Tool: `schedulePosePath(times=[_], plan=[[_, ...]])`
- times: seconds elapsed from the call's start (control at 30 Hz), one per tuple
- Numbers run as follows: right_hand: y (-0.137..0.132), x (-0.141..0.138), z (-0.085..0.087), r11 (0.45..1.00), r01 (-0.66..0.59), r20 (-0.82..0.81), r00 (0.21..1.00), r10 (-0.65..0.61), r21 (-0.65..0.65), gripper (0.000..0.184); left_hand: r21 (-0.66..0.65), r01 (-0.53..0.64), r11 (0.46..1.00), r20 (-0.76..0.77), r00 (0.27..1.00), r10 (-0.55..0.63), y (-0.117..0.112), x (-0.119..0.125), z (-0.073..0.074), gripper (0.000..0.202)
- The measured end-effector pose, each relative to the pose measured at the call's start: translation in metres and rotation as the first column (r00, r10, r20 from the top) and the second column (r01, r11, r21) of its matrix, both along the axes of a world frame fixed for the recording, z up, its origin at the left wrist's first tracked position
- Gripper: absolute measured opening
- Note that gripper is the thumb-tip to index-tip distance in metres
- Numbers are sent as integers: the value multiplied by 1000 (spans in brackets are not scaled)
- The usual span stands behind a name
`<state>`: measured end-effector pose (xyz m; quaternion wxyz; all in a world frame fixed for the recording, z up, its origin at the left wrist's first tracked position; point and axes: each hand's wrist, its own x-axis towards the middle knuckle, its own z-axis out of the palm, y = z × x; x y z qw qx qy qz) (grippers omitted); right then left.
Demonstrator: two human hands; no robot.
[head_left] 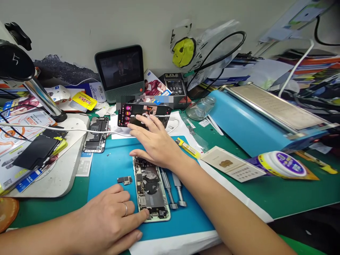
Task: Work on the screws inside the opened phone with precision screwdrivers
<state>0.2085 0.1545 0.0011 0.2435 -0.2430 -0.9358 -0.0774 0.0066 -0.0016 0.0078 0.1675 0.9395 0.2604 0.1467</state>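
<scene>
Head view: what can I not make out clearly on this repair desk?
Head view only:
- Lit phone: the right hand covers part of its screen; a blurred patch hides its far edge.
- Opened phone: its far right corner lies under the right wrist.
- Two metal tools: their far ends are hidden under the same wrist.
- Small part near the left hand: too small to identify.

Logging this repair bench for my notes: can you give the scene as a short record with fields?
Left: left hand flat on the blue mat, fingertip at the lower corner of the opened phone
Right: right hand open, fingers on the screen of the lit phone
On mat: two screwdrivers right of the opened phone, small part left of it
Rear left: second opened phone
</scene>
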Motion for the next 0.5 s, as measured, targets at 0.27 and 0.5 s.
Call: schedulePosePath(times=[0.27, 0.5], plan=[[0, -3, -2, 999, 48, -2, 999, -48, 0, 62, 0, 1, 1000, -8, 1000, -1, -1, -1, -1, 29], [0, 0, -1, 1000, 22, -8, 1000, -22, 7, 63, -17, 3, 1000, -19, 1000, -3, -1, -2, 0, 32]])
